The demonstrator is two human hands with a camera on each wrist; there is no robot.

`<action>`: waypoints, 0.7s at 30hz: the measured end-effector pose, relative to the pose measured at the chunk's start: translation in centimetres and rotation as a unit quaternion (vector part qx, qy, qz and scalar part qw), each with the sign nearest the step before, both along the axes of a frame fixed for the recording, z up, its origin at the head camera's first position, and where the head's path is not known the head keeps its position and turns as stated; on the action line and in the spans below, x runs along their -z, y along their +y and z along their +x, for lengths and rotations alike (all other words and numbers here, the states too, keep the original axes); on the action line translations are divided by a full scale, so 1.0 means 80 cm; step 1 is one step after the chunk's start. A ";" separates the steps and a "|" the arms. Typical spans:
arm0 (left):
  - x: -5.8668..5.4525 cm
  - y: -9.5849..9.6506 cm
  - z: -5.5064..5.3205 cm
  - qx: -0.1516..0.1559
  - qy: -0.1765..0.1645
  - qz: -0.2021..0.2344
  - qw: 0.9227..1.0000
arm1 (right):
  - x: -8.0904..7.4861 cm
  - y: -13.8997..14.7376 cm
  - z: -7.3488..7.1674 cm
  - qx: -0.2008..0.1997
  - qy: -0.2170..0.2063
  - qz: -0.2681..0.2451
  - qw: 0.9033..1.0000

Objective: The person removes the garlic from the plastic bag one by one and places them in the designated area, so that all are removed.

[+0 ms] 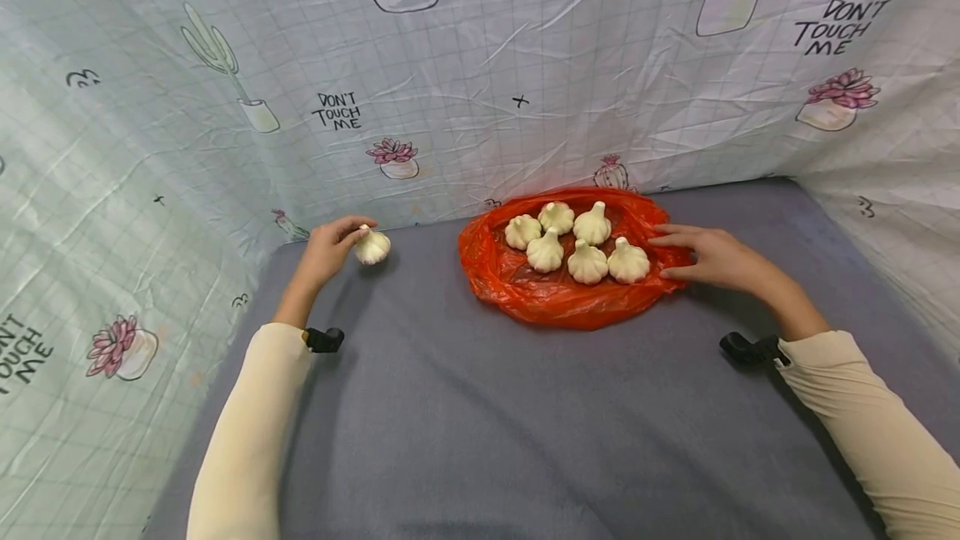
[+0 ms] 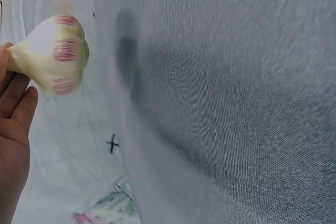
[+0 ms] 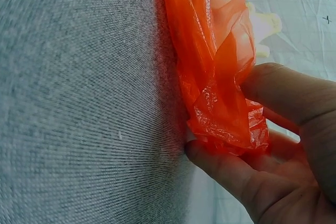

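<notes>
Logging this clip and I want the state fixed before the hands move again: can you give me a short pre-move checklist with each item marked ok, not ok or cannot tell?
1. Left hand grips a garlic bulb: ok, fingers hold its stem end in the left wrist view.
2. Held bulb clear of the grey cloth: cannot tell.
3. Right hand pinches the orange bag edge: ok, shown in the right wrist view.
4. Six garlic bulbs lie on the bag: ok.
5. No bulb off the bag, apart from the held one: ok.
</notes>
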State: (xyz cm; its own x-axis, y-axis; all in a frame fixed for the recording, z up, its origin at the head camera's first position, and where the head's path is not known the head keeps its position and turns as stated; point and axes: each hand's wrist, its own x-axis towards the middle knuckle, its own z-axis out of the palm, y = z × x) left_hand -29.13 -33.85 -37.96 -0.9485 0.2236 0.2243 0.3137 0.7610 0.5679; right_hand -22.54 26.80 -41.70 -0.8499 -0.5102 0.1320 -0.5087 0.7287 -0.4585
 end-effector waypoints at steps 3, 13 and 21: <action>0.001 -0.007 -0.009 -0.002 -0.003 0.002 1.000 | 0.000 0.001 0.000 -0.001 -0.005 0.002 1.000; 0.005 -0.031 -0.024 -0.037 -0.018 0.013 0.999 | -0.001 0.001 -0.001 -0.002 -0.012 0.011 1.000; 0.013 -0.046 -0.029 -0.039 -0.039 0.023 0.998 | -0.001 0.000 0.001 -0.002 -0.018 0.010 1.000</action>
State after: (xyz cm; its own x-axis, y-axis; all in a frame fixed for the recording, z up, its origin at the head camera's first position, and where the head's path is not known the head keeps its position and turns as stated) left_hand -31.42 -37.56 -38.98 -0.9775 0.1397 0.1579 0.2085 0.7532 0.6238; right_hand -22.43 26.82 -41.62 -0.8515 -0.5163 0.0918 -0.4958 0.7356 -0.4617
